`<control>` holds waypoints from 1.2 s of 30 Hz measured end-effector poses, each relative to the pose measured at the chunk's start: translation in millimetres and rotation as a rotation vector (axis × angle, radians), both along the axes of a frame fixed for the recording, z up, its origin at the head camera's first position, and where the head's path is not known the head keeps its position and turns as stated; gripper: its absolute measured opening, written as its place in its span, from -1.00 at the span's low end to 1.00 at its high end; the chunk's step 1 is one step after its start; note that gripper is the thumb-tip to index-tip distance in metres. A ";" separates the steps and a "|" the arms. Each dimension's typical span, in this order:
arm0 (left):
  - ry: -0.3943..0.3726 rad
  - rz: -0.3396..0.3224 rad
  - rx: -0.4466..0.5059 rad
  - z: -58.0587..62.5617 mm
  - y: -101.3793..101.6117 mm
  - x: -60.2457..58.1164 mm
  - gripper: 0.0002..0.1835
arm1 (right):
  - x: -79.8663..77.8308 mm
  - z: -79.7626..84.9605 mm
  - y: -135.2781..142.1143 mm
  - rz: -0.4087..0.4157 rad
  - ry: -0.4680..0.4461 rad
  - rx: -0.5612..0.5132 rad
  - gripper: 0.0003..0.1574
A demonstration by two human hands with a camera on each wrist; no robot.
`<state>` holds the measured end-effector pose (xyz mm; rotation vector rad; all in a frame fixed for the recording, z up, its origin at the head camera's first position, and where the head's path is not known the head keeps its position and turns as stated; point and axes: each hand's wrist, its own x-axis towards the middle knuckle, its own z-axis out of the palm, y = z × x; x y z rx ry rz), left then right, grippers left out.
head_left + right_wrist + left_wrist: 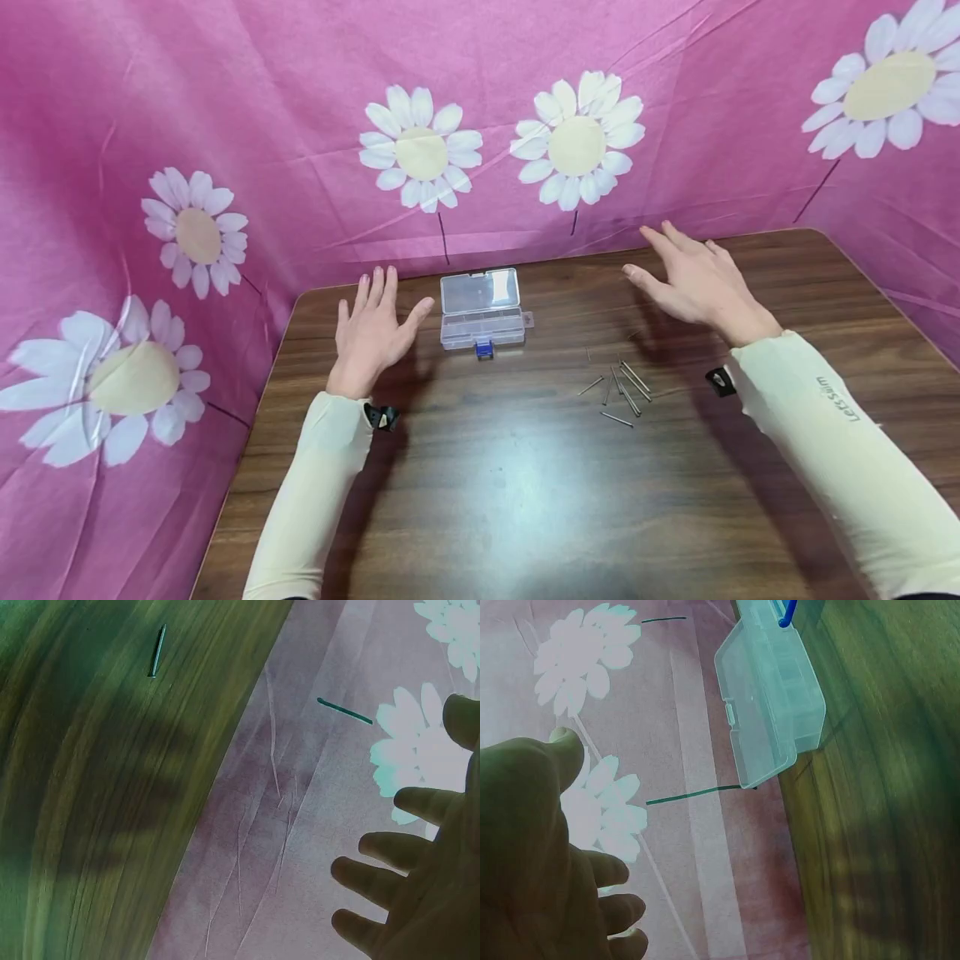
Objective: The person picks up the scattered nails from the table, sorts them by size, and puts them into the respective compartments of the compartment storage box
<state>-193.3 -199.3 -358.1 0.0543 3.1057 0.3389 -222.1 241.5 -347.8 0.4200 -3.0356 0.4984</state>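
Note:
A clear plastic compartment box (482, 327) stands near the table's back edge, its lid (480, 292) tilted up behind it and a blue latch (484, 349) at the front. My left hand (371, 333) is held to the left of the box with fingers spread, touching nothing. Several loose nails (618, 392) lie scattered on the table, right of the box. Beyond and to the right of them is my right hand (697, 283), its fingers extended and holding nothing. One nail (157, 651) shows in the right wrist view.
The dark wood-grain table (465, 517) reaches back to a pink cloth (300, 167) printed with white flowers, which hangs behind and along both sides. A small clear tab (528, 320) juts from the box's right end. Both wrists wear dark straps.

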 end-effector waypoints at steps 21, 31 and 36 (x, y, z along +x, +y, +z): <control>-0.013 0.043 0.845 -31.1 7.6 -15.6 -0.09 | 8.2 -10.8 5.8 -0.012 -0.055 -0.245 -0.10; -0.074 0.143 1.124 -62.6 24.0 -23.7 -0.22 | 12.7 -27.2 6.4 -0.038 -0.089 -0.332 -0.16; -0.078 0.166 1.132 -72.5 31.5 -23.9 -0.27 | 14.8 -36.2 6.7 -0.059 -0.085 -0.375 -0.24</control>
